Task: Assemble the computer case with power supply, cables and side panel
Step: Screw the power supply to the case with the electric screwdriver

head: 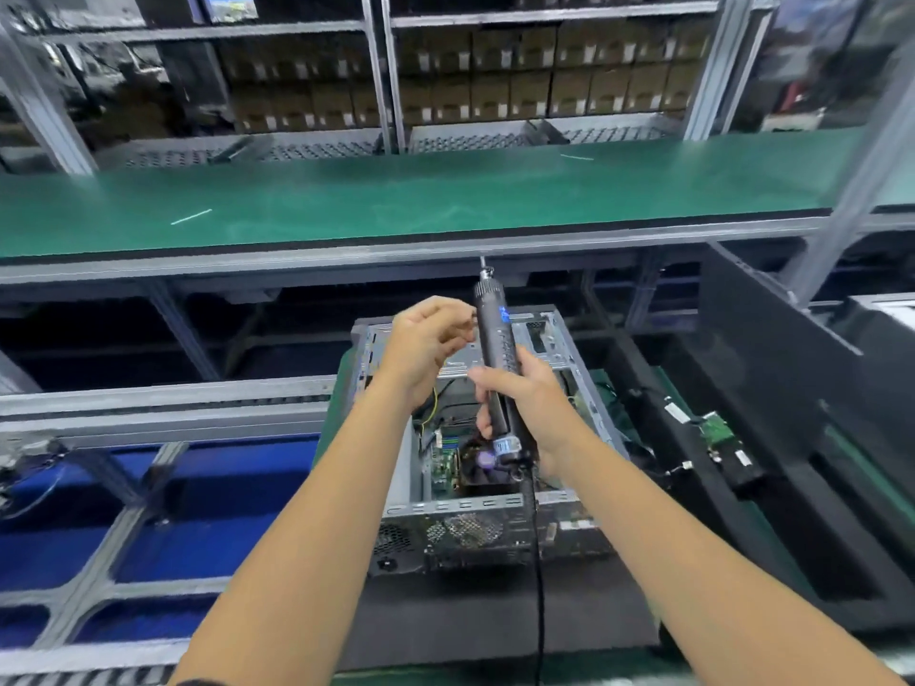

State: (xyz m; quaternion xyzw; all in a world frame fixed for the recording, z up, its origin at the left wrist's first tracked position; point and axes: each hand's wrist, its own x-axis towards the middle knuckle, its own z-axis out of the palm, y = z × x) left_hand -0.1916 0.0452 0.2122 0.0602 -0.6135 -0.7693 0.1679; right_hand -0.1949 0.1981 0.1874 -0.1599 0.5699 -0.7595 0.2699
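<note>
While the open computer case [475, 438] lies on a dark mat [495, 616] on the counter, its side panel off and the motherboard [445, 462] and a yellow wire [434, 403] showing inside, both hands hover above it. The right hand [530, 403] has its grip wrapped around the lower body of a black electric screwdriver [495, 358], held tilted with the bit pointing up and away and its cord [538, 561] trailing down over the case's rear. The left hand [426, 349] sits just beside the tool's upper barrel, fingers loosely curled in a narrow grip; whether they pinch a small part I cannot tell. A dark panel [772, 368] leans at the right.
</note>
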